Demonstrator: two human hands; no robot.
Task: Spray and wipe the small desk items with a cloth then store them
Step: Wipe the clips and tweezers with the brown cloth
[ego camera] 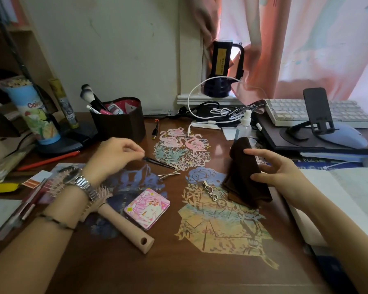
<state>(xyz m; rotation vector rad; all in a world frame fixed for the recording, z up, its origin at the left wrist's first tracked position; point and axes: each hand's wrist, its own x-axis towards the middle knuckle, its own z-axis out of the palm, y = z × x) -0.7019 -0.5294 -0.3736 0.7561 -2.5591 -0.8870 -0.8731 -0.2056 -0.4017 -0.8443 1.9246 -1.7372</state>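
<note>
While the left hand (113, 154) pinches one end of a black hairpin (158, 162) between thumb and fingertips, near the middle of the tabletop (162, 270), we log its far end as still low over the wood, touching or nearly so. Right hand (278, 170): fingers curled about a dark brown cloth (245, 177), thumb laid on its top fold, the cloth hanging down with its lower hem resting on the tabletop toward the right edge. Spray bottle (244, 126): clear, upright, behind the cloth toward the back edge, held by neither hand. Items awaiting treatment, as we judge them: a pair of silver clips (170, 174) just beside the hairpin's far end; a heart-patterned clip (210, 191) just beside the cloth; a pink compact mirror (147, 208) and a wooden hairbrush (115, 217) toward the front left. Likely store: the dark pen holder (120, 122) at the back left. Hazards noted: the grip on the hairpin is thin and at one tip only, so a pull through the cloth could twist it loose; the trailing hem could sweep the heart-patterned clip aside; a reach for the bottle passes over white cables (212, 114) that could snag.
</note>
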